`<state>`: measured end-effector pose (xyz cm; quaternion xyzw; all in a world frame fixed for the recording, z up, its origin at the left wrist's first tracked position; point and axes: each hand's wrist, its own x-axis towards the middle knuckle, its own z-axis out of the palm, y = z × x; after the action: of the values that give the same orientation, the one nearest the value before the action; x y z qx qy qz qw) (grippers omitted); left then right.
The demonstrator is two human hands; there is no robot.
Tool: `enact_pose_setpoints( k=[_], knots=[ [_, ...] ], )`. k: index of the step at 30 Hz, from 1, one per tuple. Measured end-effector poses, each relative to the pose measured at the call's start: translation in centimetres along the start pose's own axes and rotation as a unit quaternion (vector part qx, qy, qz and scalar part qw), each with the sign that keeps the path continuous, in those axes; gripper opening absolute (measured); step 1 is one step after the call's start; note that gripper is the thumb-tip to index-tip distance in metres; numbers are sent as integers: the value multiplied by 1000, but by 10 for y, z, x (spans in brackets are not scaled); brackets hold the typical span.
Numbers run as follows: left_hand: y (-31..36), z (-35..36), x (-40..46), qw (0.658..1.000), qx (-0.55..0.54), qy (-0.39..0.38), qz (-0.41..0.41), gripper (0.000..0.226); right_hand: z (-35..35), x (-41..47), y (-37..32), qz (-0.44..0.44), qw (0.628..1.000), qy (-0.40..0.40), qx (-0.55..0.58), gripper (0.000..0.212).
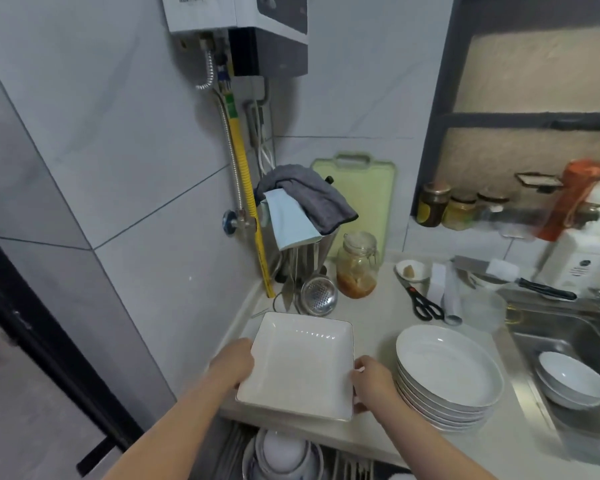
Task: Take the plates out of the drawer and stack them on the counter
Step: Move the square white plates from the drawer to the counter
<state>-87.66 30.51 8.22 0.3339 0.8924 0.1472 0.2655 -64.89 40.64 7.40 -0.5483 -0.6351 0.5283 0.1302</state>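
A white square plate (pixel 300 365) with a thin dark rim is over the counter (pixel 374 323), near its front left corner. My left hand (pixel 232 363) grips its left edge and my right hand (pixel 373 381) grips its right edge. To its right a stack of several round white plates (pixel 447 372) stands on the counter. Below the counter's front edge the open drawer (pixel 347 465) shows its wire rack, with stacked bowls (pixel 283 455) in it. Whether the square plate rests on the counter or hovers just above it, I cannot tell.
Behind the plate are a metal strainer (pixel 319 294), a glass jar (pixel 357 265), a utensil rack draped with cloths (pixel 302 206) and a green cutting board (pixel 361 199). Scissors (pixel 421 299), a small dish (pixel 411 270) and a knife (pixel 520 280) lie further right. The sink (pixel 548 327) holds white bowls (pixel 572 379).
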Motion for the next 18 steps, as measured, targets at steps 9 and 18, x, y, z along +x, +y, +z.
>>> enact_pose_setpoints(
  k=[9,18],
  knots=[
    [-1,34,67,999,27,-16,11,33,20,57,14,50,997,12,-56,23],
    [-10,43,92,993,119,15,5,29,39,83,25,54,992,13,-112,30]
  ],
)
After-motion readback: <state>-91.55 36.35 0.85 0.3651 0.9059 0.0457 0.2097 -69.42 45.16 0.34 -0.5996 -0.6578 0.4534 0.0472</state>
